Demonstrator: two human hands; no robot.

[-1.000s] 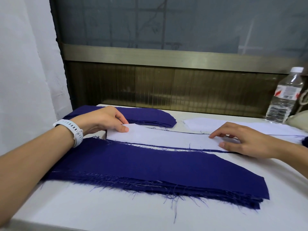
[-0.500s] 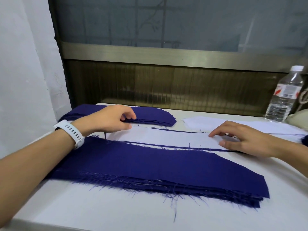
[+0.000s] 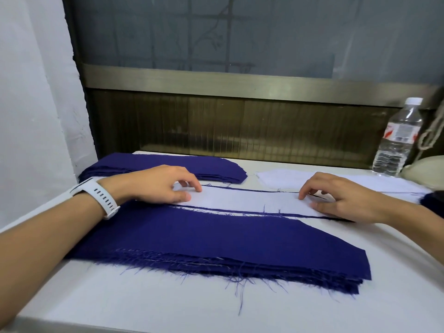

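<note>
As the white strip [image 3: 245, 200] lies flat across mid-frame, on a purple piece whose raw edges show as thin lines along both long sides, both hands sit on its ends.

Change: half a second ago the left hand [image 3: 153, 183] was raised off the strip toward the far purple stack [image 3: 168, 164]. It is now back down at the strip's left end, fingers curled, thumb and forefinger tips at the edge. Whether they nip the edge or only press it cannot be told. The right hand [image 3: 343, 198] has not moved: fingers arched and spread, tips pressing the right end, nothing gripped.

Judgement: the strip is being squared to the piece beneath, and the alignment looks close.

Near purple stack [image 3: 216, 239] at lower centre, frayed edge toward the camera. More white pieces [image 3: 288, 179] at right.

Writing: water bottle [image 3: 396, 140], upper right, has a red-and-white label; the text is too small to read. White watch [image 3: 101, 195] is on the left wrist, face not visible.
</note>
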